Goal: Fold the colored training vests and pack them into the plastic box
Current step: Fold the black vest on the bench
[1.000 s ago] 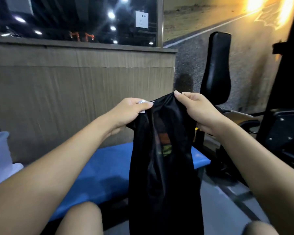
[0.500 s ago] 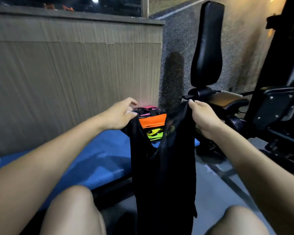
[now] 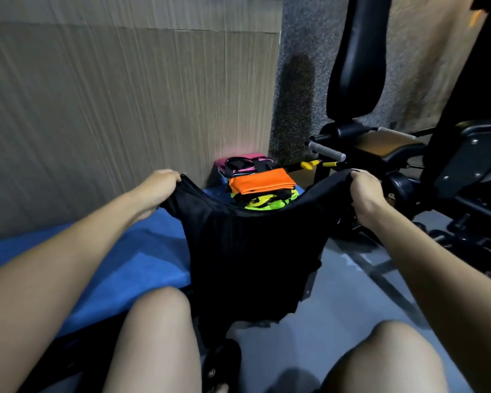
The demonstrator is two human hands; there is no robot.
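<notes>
Vests mostly waiting: black vest (image 3: 253, 251) hangs unfolded between both hands, left hand (image 3: 160, 185) and right hand (image 3: 364, 191) each gripping a top corner, colored pile (image 3: 262, 188) sits on the blue desk (image 3: 111, 268), box not visible

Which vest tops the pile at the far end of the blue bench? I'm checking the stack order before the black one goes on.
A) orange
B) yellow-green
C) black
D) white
A: the orange vest lies on top of the pile, with a yellow-green vest under it, while the hands hold the black vest spread in front.
</notes>
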